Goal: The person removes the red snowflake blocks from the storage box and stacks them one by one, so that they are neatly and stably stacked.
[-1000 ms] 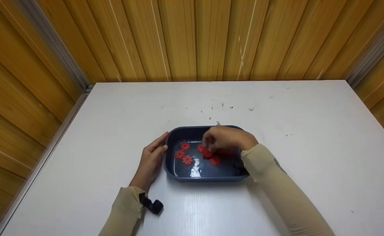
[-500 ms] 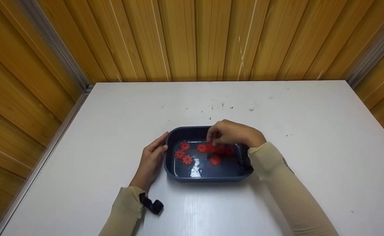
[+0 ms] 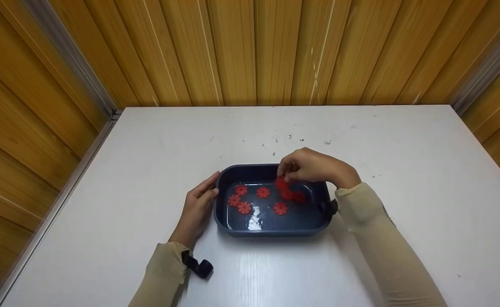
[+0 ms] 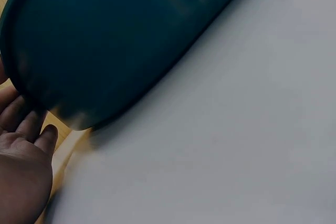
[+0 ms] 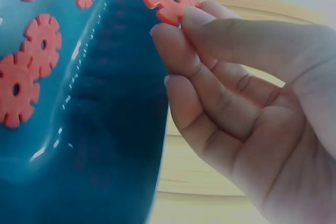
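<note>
R hand [image 3: 318, 167] pinches a red disc [image 5: 165, 2], held up over the far side of the tray [image 3: 271, 233]; L hand [image 3: 194, 207] — loose, not gripping — rests against its outer left wall. Vs. a moment ago, R hand's gone up & right w/ its disc, so prob. picking that one out; other discs [image 3: 244, 208] lie in tray.

White glare inside the tray [image 3: 271, 233], soft shadows on the table [image 3: 105, 204], dim left-wrist view, hazy right-wrist view
</note>
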A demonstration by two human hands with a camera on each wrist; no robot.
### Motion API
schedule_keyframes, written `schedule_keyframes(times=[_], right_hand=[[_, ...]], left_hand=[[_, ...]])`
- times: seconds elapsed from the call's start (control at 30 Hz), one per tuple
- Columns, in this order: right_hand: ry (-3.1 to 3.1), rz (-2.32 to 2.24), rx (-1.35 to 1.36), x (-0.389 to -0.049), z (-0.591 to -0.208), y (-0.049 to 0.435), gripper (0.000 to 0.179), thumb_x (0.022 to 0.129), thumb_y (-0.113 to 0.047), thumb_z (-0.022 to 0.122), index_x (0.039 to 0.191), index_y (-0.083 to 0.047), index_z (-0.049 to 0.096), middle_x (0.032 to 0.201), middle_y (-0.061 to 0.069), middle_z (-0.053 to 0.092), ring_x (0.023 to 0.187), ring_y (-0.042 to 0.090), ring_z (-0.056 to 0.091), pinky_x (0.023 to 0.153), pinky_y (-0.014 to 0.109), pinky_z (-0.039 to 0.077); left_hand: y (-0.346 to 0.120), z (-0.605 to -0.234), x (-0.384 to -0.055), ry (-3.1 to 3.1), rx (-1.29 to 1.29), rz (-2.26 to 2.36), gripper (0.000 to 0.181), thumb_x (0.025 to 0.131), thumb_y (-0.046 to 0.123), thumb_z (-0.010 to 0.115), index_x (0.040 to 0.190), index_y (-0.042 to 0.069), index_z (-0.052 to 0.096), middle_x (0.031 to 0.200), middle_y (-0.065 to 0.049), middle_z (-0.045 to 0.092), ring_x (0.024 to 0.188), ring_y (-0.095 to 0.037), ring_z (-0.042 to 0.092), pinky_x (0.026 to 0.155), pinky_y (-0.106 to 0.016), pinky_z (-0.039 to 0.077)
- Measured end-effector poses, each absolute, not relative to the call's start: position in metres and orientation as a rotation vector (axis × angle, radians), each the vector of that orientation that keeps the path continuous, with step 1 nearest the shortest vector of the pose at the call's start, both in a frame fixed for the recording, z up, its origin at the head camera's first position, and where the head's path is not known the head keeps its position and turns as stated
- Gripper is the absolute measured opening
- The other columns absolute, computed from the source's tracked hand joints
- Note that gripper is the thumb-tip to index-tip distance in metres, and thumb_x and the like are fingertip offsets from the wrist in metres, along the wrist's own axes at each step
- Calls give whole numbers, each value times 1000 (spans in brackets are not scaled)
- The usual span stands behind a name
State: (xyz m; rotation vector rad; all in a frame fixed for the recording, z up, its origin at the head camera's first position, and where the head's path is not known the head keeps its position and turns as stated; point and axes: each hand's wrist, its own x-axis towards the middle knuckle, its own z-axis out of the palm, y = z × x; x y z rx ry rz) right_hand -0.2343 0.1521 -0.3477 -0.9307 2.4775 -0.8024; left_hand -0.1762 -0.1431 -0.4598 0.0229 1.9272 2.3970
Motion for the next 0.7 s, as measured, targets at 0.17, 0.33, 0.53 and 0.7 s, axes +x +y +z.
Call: schedule_keyframes(times=[0.17,0.33,0.53,0.7], right_hand=[[2495,-836,-934,-235,-345,161,14,85,-3,67,98,-7,72,87,5,72,78,14,66,67,22,52],[2517,-877,-910,-235,-343,170,15,87,-5,67,101,-6,72,89,6,73,80,18,68,67,22,53],[2570,-931,-859,-236,-346,183,14,87,-6,66,101,-7,72,90,7,72,79,17,67,66,22,54],[2567,-1016,-782,-236,-351,195,15,89,-6,64,103,-7,71,94,10,72,82,19,67,70,23,54]], left_hand=[[-144,-460,-177,1908,26,2412,49,91,2,51,140,5,49,148,-6,46,141,-14,36,115,-23,31],[-144,-460,-177,1919,19,2412,49,91,2,52,140,5,49,148,-6,46,141,-15,36,116,-26,30],[-144,-461,-177,1936,18,2404,48,92,3,51,139,6,50,147,-5,47,141,-13,37,117,-25,29],[-144,-461,-178,1953,17,2386,48,92,3,51,140,5,49,148,-6,46,142,-14,36,116,-25,30]])
